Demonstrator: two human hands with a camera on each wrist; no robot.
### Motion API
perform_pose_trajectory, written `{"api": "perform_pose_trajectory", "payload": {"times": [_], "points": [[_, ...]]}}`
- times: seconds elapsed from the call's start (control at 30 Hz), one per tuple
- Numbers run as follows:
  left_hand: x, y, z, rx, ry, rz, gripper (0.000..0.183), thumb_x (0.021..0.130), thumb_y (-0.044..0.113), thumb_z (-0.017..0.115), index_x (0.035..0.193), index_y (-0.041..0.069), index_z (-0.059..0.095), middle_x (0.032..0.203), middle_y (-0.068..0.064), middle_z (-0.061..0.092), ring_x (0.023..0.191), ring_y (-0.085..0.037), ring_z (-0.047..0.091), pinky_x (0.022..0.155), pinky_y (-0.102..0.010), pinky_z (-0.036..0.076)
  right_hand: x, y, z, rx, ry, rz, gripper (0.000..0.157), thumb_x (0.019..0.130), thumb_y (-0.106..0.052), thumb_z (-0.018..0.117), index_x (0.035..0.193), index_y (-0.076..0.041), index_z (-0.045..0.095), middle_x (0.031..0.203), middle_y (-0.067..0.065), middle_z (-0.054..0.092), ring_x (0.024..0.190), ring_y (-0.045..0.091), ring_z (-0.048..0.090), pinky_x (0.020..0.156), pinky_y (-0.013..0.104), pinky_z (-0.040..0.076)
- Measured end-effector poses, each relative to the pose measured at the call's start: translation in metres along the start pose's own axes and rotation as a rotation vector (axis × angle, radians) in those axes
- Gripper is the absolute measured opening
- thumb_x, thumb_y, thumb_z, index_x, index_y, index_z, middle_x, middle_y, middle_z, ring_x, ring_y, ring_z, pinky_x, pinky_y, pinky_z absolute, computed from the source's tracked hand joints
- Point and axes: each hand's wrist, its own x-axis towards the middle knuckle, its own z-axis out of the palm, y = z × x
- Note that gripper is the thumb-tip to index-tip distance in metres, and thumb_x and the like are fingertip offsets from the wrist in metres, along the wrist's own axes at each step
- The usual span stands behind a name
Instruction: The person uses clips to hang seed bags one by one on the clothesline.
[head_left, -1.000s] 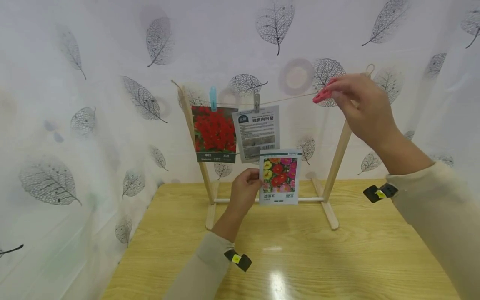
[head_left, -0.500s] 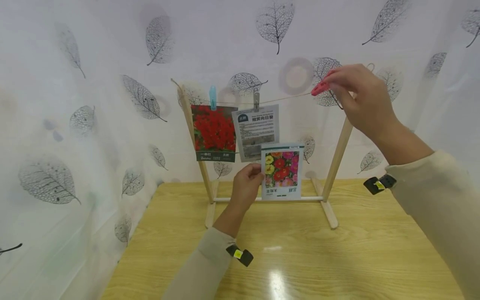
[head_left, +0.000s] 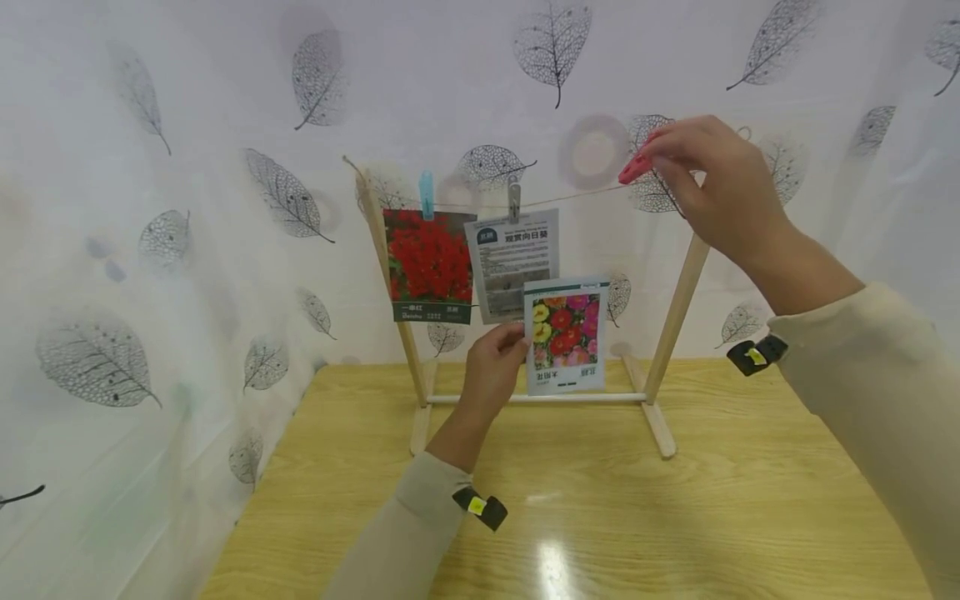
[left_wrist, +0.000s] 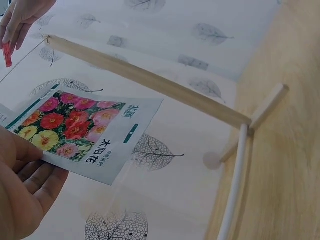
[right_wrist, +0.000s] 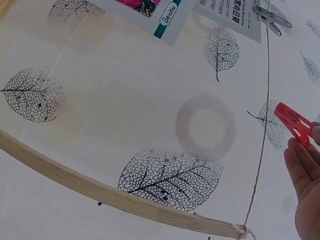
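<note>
My left hand (head_left: 493, 371) pinches the left edge of a seed packet (head_left: 566, 336) printed with red, pink and yellow flowers. The packet is below the string (head_left: 577, 197) and overlaps the lower corner of a grey-white packet (head_left: 513, 262) in the head view. Up at the right, my right hand (head_left: 712, 179) pinches a red clothespin (head_left: 636, 167) by its handle end. In the right wrist view the red clothespin (right_wrist: 295, 124) is beside the string, its tip pointing toward it. A grey clothespin (head_left: 514, 198) holds the grey-white packet, and a blue clothespin (head_left: 427, 195) holds a red-flower packet (head_left: 429, 267).
A wooden frame with a left post (head_left: 408, 350) and a right post (head_left: 678, 321) carries the string. A white bar (head_left: 622, 398) joins its feet on the wood-grain table (head_left: 600, 500). Behind hangs a leaf-patterned curtain (head_left: 210, 317).
The flower packet has risen a little and shifted slightly right with my left hand. My right hand has moved up, the red clothespin still in its fingers. Both hanging packets stay in place.
</note>
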Motion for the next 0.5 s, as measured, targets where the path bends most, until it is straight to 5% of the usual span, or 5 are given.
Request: {"api": "perform_pose_trajectory", "payload": {"times": [0.5], "points": [[0.0047, 0.0090, 0.0045, 0.009, 0.004, 0.000, 0.024, 0.099, 0.011, 0.060, 0.119, 0.004, 0.071, 0.115, -0.013, 0.073, 0.099, -0.023, 0.071, 0.085, -0.030, 0.061, 0.0085, -0.0058, -0.0007, -0.015, -0.082, 0.043, 0.021, 0.101, -0.008, 0.059, 0.118, -0.001, 0.069, 0.121, 0.014, 0.069, 0.119, 0.028, 0.060, 0.099, 0.002, 0.033]]}}
